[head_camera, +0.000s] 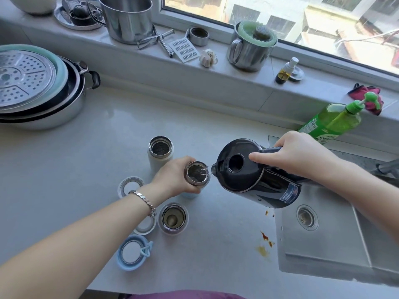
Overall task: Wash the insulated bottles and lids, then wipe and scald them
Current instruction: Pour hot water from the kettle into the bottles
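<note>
Lighting: bright daylight from window (280,18), upper right; outside view overexposed. Shadows: soft, faint, on counter (64,169). Glare: mild sheen on pot (127,20) and sink (323,244). Distortion: wide-angle bending at edges. Focus: centre fairly sharp, corners soft.

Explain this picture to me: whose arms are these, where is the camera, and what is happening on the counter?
No machine here: these are a person's two bare arms, filmed by one camera worn on the head, looking down. The right hand holds a dark kettle by its handle and pours water into an open bottle, which the left hand steadies in its grip. On the counter stand a white bottle and a nearer bottle, both open, and a blue lid among others. The sink lies to the right.
</note>
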Available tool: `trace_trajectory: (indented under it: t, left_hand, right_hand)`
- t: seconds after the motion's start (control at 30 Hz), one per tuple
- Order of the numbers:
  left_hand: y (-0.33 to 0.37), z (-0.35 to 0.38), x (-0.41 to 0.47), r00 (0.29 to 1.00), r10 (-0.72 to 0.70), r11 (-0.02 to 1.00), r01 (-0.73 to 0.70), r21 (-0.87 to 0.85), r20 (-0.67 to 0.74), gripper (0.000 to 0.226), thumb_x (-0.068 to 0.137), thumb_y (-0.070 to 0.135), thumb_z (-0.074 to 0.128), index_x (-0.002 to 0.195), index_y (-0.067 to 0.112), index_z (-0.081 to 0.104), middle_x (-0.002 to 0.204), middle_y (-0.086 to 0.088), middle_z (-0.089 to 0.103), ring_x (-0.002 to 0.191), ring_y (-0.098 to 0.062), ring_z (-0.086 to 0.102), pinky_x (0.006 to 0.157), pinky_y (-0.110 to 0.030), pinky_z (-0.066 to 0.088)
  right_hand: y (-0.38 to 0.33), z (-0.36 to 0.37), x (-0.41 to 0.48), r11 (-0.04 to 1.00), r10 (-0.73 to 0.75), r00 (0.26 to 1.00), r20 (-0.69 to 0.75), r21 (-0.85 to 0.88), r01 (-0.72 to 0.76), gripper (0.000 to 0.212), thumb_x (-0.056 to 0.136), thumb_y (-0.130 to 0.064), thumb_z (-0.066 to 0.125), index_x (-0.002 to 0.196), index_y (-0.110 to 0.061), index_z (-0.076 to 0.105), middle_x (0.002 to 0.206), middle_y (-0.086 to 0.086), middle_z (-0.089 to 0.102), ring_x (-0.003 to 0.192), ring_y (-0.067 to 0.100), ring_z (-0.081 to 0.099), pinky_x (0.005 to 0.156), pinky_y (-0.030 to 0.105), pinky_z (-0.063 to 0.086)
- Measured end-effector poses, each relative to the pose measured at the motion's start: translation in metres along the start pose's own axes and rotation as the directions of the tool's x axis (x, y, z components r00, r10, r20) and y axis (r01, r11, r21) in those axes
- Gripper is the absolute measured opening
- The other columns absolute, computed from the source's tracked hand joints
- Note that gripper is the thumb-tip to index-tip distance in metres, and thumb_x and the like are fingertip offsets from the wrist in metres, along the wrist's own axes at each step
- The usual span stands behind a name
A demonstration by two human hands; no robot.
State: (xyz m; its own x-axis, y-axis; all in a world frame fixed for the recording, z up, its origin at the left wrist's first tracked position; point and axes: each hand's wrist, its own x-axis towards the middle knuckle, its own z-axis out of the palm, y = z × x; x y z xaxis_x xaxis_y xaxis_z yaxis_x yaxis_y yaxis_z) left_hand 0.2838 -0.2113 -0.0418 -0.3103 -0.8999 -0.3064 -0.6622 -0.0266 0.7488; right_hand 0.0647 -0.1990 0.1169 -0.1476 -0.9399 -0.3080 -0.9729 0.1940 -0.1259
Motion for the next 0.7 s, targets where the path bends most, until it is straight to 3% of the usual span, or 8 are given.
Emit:
trace_trajectory:
  t: [0.7]
  left_hand:
    - [-0.005, 0.004, -0.002, 1.000, -0.001, 1.000, 0.001, -0.019, -0.016, 0.067, 0.058, 0.022, 0.085, 0.119, 0.025, 0.056, 0.112, 0.005, 0.064, 0.105, -0.014, 0.058, 0.088, -0.028, 0.046]
  right_hand:
    - [-0.013, -0.002, -0.004, 0.997, -0.026, 0.999, 0.022, -0.077, 0.027, 0.064, 0.067, -0.062, 0.062, 0.047, -0.014, 0.025, 0.044, 0.002, 0.031, 0.048, 0.021, 0.034, 0.046, 0.029, 0.025]
